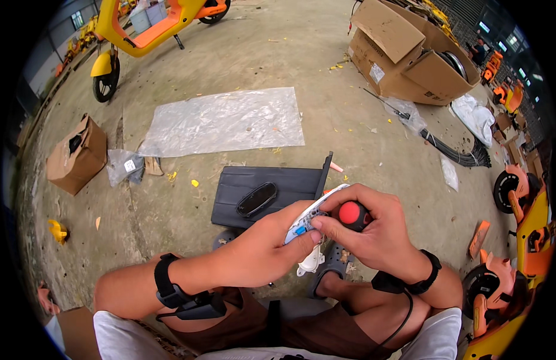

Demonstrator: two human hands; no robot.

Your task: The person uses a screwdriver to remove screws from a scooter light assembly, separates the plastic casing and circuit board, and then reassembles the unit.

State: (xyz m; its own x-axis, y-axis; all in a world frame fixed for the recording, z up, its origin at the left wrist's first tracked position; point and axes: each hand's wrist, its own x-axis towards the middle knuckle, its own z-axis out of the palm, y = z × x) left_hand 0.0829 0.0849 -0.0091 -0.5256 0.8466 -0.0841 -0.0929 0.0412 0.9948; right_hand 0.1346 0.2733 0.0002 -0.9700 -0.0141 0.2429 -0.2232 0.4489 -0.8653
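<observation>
My left hand is closed on a white-shelled part with an exposed circuit board, which carries a small blue component. My right hand is closed around a screwdriver with a black handle and red end cap; its shaft is hidden. The thumb and fingertips of that hand also touch the board's edge. Just below the hands shows a white plastic piece, and I cannot tell whether it is attached. Beyond my hands lies a black panel with a black oval part on it.
A clear plastic sheet lies on the concrete floor ahead. Cardboard boxes stand left and far right. Black cables lie to the right. A yellow scooter stands far left; yellow and orange scooter parts line the right side.
</observation>
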